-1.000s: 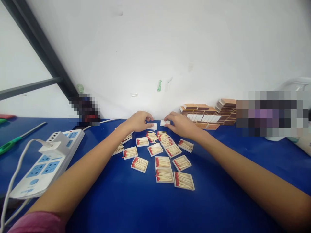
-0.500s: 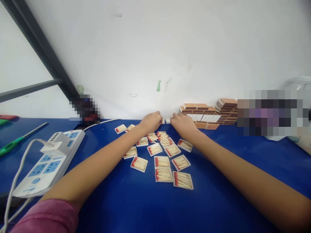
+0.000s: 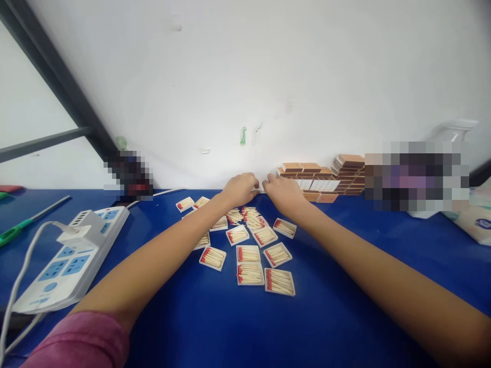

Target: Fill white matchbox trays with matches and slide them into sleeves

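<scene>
The left hand (image 3: 240, 188) and right hand (image 3: 283, 191) sit close together at the far edge of the blue table (image 3: 192, 327), by the wall (image 3: 268, 76). Their fingers curl over a small white piece (image 3: 260, 190); I cannot tell if they grip it. Both arms (image 3: 161, 255) stretch over the open match trays (image 3: 248, 254) and the loose matches (image 3: 248, 214), so a low arm may bump a tray and spill the sticks. No words can be read on the trays, the brown box stack (image 3: 326, 176) or the power strip (image 3: 69, 258).
</scene>
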Action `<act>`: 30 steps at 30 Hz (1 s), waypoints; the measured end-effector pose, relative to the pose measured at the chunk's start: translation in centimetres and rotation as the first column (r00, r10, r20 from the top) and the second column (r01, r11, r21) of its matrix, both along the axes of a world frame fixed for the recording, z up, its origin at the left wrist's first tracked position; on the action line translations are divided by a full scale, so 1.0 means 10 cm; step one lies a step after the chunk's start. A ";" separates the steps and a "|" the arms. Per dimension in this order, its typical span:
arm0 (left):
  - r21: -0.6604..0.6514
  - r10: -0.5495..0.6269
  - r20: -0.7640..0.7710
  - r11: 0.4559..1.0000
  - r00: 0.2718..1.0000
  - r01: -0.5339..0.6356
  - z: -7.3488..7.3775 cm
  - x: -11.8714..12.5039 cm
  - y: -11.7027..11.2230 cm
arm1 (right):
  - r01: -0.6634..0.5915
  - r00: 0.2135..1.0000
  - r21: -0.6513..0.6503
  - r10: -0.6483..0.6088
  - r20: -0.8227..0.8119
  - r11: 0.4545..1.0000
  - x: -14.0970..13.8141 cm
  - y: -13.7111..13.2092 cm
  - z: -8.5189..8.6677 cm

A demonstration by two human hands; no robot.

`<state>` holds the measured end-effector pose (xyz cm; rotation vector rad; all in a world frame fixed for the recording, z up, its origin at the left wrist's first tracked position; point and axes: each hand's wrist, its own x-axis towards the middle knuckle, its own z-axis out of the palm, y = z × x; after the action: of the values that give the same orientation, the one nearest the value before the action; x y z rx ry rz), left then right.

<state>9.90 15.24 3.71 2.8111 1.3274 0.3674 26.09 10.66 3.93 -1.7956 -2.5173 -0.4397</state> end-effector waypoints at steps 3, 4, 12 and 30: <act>-0.067 -0.004 0.014 0.998 1.000 0.005 0.24 -0.20 -0.09 | -0.039 0.997 -0.044 0.036 -0.068 0.998 0.07 -0.02 0.16; -0.118 -0.007 -0.001 0.993 1.000 0.006 0.33 -0.30 -0.11 | -0.068 0.992 -0.103 0.056 -0.111 0.992 0.10 -0.03 0.21; -0.513 0.055 -0.291 0.834 0.955 -0.204 0.69 -1.05 -0.28 | -0.293 0.920 -0.522 0.086 -0.383 0.801 0.26 -0.03 0.36; -0.518 0.069 -0.349 0.817 0.935 -0.253 0.60 -0.99 -0.35 | -0.338 0.923 -0.656 0.102 -0.371 0.675 0.11 -0.07 0.20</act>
<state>0.00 11.77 9.67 2.3191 1.4358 -0.4362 27.16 9.95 5.90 -1.4676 -2.7989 0.8968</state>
